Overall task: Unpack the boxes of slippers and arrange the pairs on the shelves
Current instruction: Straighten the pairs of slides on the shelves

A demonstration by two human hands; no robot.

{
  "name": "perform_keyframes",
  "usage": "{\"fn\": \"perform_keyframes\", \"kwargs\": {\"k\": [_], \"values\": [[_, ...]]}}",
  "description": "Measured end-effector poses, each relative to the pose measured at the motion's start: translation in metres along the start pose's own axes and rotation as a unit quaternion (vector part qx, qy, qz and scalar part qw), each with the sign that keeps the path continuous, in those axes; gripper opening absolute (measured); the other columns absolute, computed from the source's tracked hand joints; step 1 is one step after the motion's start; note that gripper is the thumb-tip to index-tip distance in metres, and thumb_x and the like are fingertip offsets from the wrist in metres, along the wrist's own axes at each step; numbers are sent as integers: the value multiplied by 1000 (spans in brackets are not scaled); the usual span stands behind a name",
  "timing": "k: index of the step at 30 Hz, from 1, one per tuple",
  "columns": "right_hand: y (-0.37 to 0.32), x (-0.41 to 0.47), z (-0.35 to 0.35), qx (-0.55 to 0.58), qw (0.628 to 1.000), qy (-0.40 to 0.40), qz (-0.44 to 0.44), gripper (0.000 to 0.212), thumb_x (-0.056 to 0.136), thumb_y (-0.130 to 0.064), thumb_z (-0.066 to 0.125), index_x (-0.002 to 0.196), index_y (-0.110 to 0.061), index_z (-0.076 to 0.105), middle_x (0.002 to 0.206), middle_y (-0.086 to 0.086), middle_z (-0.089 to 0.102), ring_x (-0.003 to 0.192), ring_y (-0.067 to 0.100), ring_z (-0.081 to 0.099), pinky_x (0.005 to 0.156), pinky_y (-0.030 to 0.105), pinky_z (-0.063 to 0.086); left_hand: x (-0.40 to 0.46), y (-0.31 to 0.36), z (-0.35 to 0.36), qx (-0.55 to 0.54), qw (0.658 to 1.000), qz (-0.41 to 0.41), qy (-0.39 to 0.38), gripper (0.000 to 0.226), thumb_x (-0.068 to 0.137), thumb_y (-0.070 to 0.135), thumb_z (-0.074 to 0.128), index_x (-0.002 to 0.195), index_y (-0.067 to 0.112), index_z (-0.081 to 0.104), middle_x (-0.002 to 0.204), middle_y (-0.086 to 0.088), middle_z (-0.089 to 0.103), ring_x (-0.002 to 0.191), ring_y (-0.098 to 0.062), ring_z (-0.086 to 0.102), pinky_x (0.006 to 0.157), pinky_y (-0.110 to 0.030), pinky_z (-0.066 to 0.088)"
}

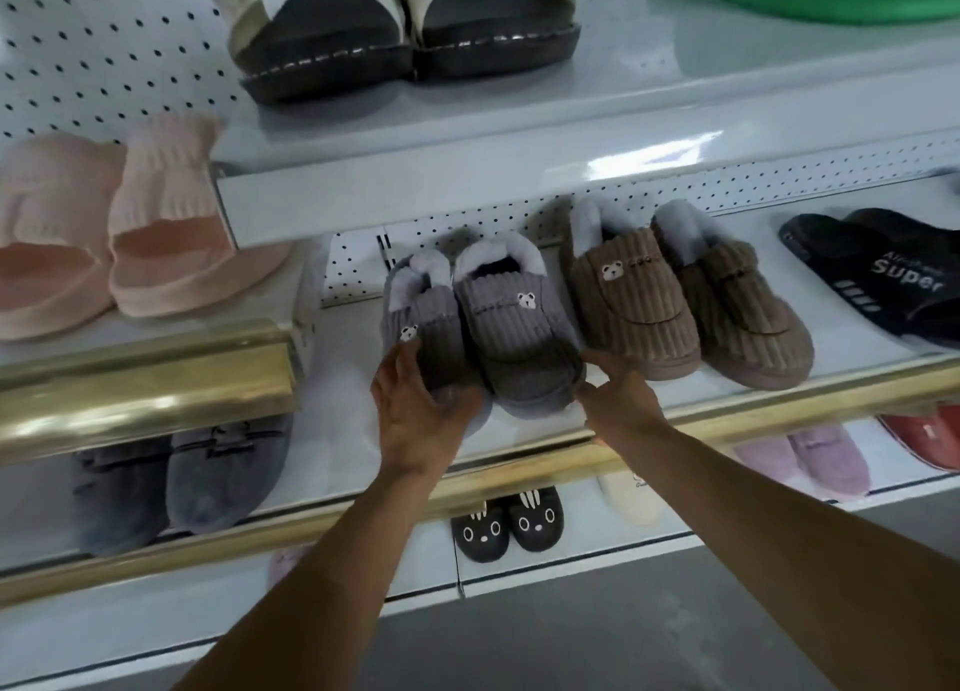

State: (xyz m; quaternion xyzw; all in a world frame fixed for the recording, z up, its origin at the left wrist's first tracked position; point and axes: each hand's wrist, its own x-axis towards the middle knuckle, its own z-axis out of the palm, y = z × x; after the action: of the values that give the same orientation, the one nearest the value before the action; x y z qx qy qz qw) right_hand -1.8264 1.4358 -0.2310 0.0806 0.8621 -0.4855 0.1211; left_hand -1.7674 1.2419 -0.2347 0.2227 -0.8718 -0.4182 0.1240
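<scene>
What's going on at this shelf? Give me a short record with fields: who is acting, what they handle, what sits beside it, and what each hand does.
actor: a person, both bare arms reaching in
handled: grey corduroy slippers, a pair with bear badges, on the middle shelf
left hand: fingers curled over the left slipper's toe
right hand: fingers touch the right slipper's toe edge
right neighbour: brown corduroy slippers
further right: black slippers printed Super
left neighbour: pink slippers

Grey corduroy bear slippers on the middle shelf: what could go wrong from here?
The grey corduroy bear slippers overlap and sit askew, toes near the gold shelf edge; they might slide off once released. The right hand nudging sideways could bump the brown corduroy bear slippers alongside.
</scene>
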Motion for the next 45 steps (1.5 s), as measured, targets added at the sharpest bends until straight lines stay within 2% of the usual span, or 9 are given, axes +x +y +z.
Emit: {"fn": "perform_keyframes", "kwargs": {"k": [3, 9, 12, 15, 17, 21, 26, 30, 45], "values": [[4, -5, -11, -1, 999, 14, -49, 37, 92, -20, 57, 128, -29, 57, 71, 0, 62, 69, 20, 61, 71, 38, 53, -15, 13, 14, -2, 998, 70, -4, 80, 71, 39, 77, 142, 19, 45, 142, -3, 43, 133, -22, 35, 113, -37, 32], [22, 4, -46, -59, 990, 93, -85, 17, 88, -21, 55, 94, -8, 63, 85, 6, 64, 79, 28, 61, 64, 29, 41, -20, 46, 41, -36, 989, 131, -52, 70, 75, 22, 79, 138, 19, 47, 137, -2, 43, 126, -14, 42, 107, -26, 35], [40, 11, -74, -72, 983, 117, -118, 26, 83, -28, 54, 107, -20, 59, 105, 9, 61, 93, 25, 60, 75, 41, 54, -20, 70, 58, -66, 986, 113, -101, 76, 70, 34, 73, 140, 23, 45, 138, -1, 45, 125, -15, 46, 107, -28, 37], [52, 24, -108, -123, 966, 180, -138, 36, 82, -26, 59, 118, -28, 54, 123, 8, 54, 116, 31, 49, 94, 47, 46, -18, 90, 82, -75, 983, 113, -123, 84, 63, 47, 65, 141, 27, 42, 136, -1, 49, 127, -17, 49, 107, -41, 43], [56, 36, -131, -180, 955, 207, -113, 52, 80, -34, 61, 129, -26, 48, 126, 9, 50, 115, 34, 43, 93, 47, 43, -17, 104, 100, -87, 982, 111, -128, 87, 62, 51, 65, 142, 24, 43, 138, -2, 44, 131, -17, 46, 111, -40, 40], [62, 52, -164, -174, 972, 144, -64, 84, 70, -42, 76, 142, -28, 34, 139, 9, 34, 124, 36, 34, 99, 49, 36, -3, 118, 146, -99, 982, 54, -150, 108, 55, 77, 73, 143, 24, 43, 137, -7, 49, 128, -22, 49, 110, -44, 41], [74, 80, -183, -179, 980, 59, -68, 97, 72, -51, 73, 149, -35, 17, 149, 8, 23, 132, 39, 30, 108, 48, 32, 6, 141, 176, -14, 995, 14, -96, 112, 73, 42, 82, 158, 20, 12, 149, -17, 24, 140, -35, 27, 117, -42, 23], [77, 100, -186, -202, 975, 20, -88, 98, 73, -53, 70, 150, -32, 13, 146, 10, 28, 127, 42, 35, 106, 47, 33, 31, 150, 195, 33, 997, -27, -63, 123, 73, 47, 81, 157, 11, -2, 161, -16, 8, 150, -30, 7, 121, -37, 8], [101, 143, -219, -232, 967, 27, -98, 81, 83, -37, 60, 151, -32, 15, 142, 12, 26, 120, 43, 33, 101, 46, 35, 35, 162, 232, 36, 998, -30, -48, 126, 62, 42, 88, 157, 23, 9, 156, -10, 28, 143, -28, 29, 116, -38, 28]]}}
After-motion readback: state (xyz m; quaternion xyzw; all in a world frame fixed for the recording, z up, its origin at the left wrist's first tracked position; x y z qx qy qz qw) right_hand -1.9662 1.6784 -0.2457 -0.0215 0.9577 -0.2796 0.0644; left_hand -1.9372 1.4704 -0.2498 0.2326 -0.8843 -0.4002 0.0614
